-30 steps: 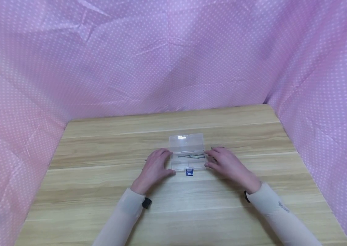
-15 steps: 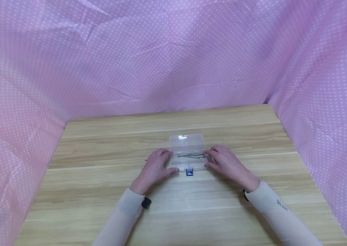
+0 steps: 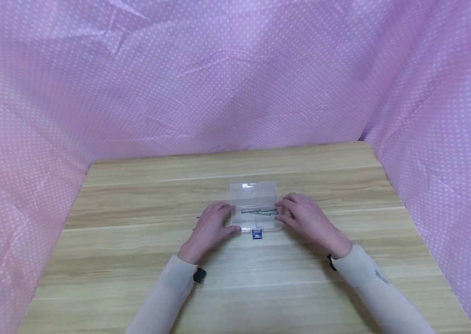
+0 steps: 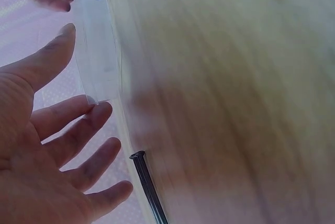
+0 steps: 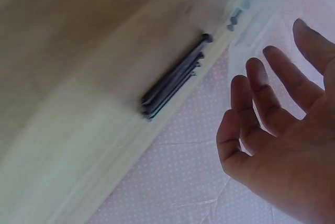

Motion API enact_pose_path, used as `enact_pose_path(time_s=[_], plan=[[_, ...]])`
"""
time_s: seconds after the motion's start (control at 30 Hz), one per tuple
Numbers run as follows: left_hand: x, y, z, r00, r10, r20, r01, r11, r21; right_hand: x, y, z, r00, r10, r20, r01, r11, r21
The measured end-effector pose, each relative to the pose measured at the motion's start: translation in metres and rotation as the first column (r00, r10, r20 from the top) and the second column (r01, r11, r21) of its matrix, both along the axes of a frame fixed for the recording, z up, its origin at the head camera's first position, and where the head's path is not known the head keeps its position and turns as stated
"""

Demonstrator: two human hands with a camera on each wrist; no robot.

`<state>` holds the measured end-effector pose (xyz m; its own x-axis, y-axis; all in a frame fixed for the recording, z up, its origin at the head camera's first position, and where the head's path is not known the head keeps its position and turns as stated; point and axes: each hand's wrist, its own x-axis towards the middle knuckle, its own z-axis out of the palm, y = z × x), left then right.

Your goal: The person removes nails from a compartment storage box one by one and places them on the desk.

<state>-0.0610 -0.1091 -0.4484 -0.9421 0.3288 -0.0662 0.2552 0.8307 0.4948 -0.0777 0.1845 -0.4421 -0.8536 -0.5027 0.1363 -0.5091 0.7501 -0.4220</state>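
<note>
A clear plastic box [image 3: 244,224] lies with its lid [image 3: 253,195] folded back and its blue latch [image 3: 257,234] towards me. Several long metal nails [image 3: 260,212] are inside. My left hand [image 3: 212,222] holds the box's left end, thumb at the front and index finger at the back corner. My right hand [image 3: 308,220] is over the right end, fingertips near the nails. In the right wrist view its fingers [image 5: 256,72] are loosely bent, with nothing seen between them. A dark nail [image 4: 149,190] lies on the table beside my left hand.
Several more dark nails [image 5: 175,75] lie in a row on the table to the right of the box, mostly hidden by the right hand in the head view. The wooden table [image 3: 235,287] is bordered by pink dotted cloth [image 3: 227,83].
My right hand has shifted slightly left and away from me, over the box's right end. The left thumb has moved in against the box's front. The box stays in place.
</note>
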Motion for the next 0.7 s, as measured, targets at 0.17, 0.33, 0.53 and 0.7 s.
enact_pose_path(time_s=[0.17, 0.33, 0.53, 0.7], plan=[[0.0, 0.001, 0.0, 1.0, 0.005, 0.0, -0.005, 1.0, -0.001, -0.004, -0.01, 0.004, 0.999, 0.024, -0.027, -0.025, 0.999, -0.037], [0.001, 0.001, 0.0, 1.0, 0.005, -0.005, -0.005, 1.0, 0.005, -0.008, -0.021, 0.004, 0.999, 0.036, -0.037, -0.038, 0.999, -0.037], [0.001, 0.001, 0.0, 1.0, 0.008, -0.002, -0.008, 1.0, 0.01, -0.012, -0.028, 0.002, 1.0, 0.02, -0.014, -0.02, 1.0, -0.015], [0.002, 0.0, 0.0, 1.0, 0.008, -0.001, -0.008, 1.0, 0.007, -0.014, -0.033, -0.002, 1.0, -0.011, 0.013, 0.011, 0.999, 0.046]])
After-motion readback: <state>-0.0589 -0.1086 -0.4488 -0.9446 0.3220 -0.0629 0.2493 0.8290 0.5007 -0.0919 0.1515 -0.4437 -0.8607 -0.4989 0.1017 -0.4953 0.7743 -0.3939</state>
